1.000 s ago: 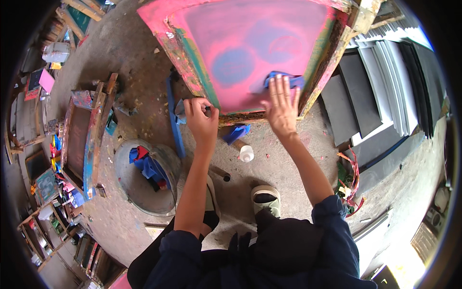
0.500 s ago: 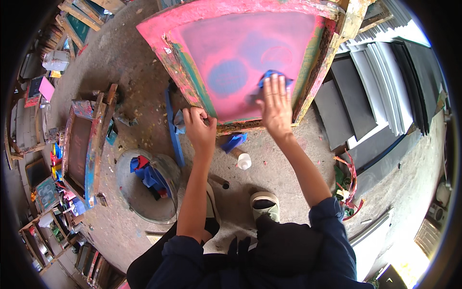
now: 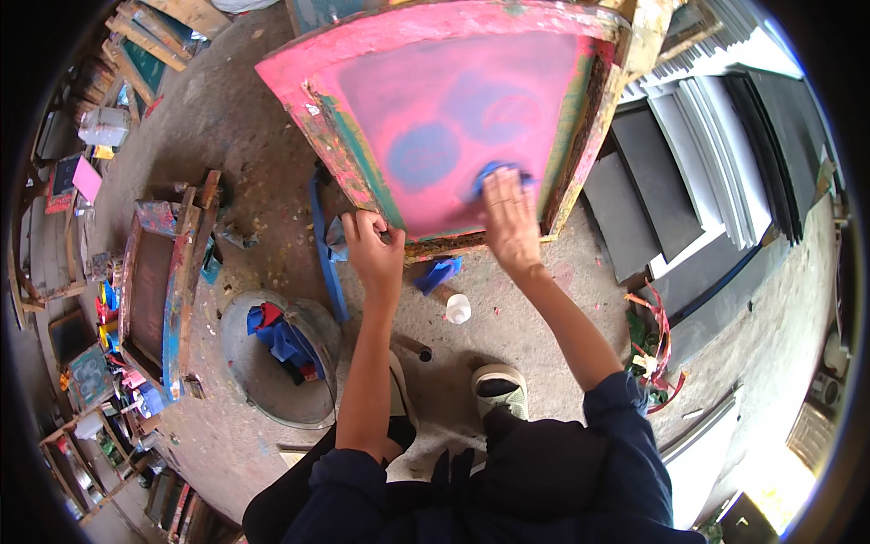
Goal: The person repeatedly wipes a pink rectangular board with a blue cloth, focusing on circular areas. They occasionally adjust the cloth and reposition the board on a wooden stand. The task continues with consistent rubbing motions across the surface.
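A wooden screen-printing frame [image 3: 358, 186], its border smeared with pink paint, tilts up before me. Its pink mesh [image 3: 362, 82] carries bluish round patches. My left hand [image 3: 373, 249] grips the frame's near left corner with curled fingers. Low on the mesh, toward the right, my right hand [image 3: 513, 222] presses a blue cloth [image 3: 494, 170] flat under its fingertips. Those fingers are a little blurred, and the palm hides part of the mesh and of the frame's near edge.
A grey bucket [image 3: 304, 410] with blue and red rags [image 3: 288, 343] stands at my left, beside a smaller frame [image 3: 149, 290]. A white-capped bottle [image 3: 458, 309] lies near my feet. Black and white sheets [image 3: 716, 168] are stacked at the right, with red strips [image 3: 666, 335] nearby.
My right hand has slid the blue cloth down and slightly left across the mesh. The left hand stays at the frame's corner.
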`<state>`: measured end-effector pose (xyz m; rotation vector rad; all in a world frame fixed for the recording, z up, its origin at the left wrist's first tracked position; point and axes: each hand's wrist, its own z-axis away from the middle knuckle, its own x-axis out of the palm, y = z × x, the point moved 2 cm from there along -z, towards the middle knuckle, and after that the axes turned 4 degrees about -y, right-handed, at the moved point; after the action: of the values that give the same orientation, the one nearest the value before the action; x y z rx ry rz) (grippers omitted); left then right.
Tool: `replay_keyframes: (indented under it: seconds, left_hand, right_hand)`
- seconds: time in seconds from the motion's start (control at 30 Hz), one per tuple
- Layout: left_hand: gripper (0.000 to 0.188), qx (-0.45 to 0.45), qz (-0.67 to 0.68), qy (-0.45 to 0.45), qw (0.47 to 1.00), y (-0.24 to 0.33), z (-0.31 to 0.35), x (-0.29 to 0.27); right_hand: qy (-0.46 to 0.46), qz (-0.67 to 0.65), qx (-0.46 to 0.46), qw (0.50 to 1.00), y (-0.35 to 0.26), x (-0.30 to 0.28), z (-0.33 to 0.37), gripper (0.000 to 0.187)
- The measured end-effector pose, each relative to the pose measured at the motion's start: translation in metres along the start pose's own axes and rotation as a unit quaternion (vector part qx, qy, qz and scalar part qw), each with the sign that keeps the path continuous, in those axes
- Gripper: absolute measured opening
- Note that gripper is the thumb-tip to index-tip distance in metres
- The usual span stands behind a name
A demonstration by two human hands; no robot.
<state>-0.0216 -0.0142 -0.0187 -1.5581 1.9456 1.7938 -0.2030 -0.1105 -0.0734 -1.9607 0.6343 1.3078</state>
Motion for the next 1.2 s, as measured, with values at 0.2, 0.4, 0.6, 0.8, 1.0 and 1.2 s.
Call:
replay_keyframes:
  seconds: [0.2,0.4,0.6,0.8,1.0,1.2]
  left_hand:
    - [0.032,-0.006,0.017,-0.015,1.0,-0.003,-0.001,-0.005]
    - [0.032,-0.021,0.022,-0.034,0.999,0.005,-0.001,-0.007]
    - [0.026,0.027,-0.013,-0.032,0.999,0.004,0.0,-0.001]
    - [0.05,0.098,-0.073,0.113,0.986,0.001,0.009,0.008]
    - [0.059,0.12,-0.236,-0.014,0.964,0.001,0.012,0.013]
    - [0.059,0.128,-0.243,-0.009,0.961,0.0,0.01,0.012]
  right_hand:
    - [-0.012,0.106,0.072,0.992,0.009,-0.007,0.004,0.059]
    - [-0.045,0.139,0.002,0.989,0.025,-0.017,0.014,0.056]
    - [-0.074,0.154,-0.075,0.982,0.016,0.004,0.028,0.061]
    - [-0.083,0.077,-0.053,0.992,0.0,0.011,0.023,0.06]
    - [0.004,-0.037,0.045,0.998,0.002,0.007,0.005,0.059]
    - [-0.044,0.061,-0.028,0.997,0.023,0.008,0.022,0.06]
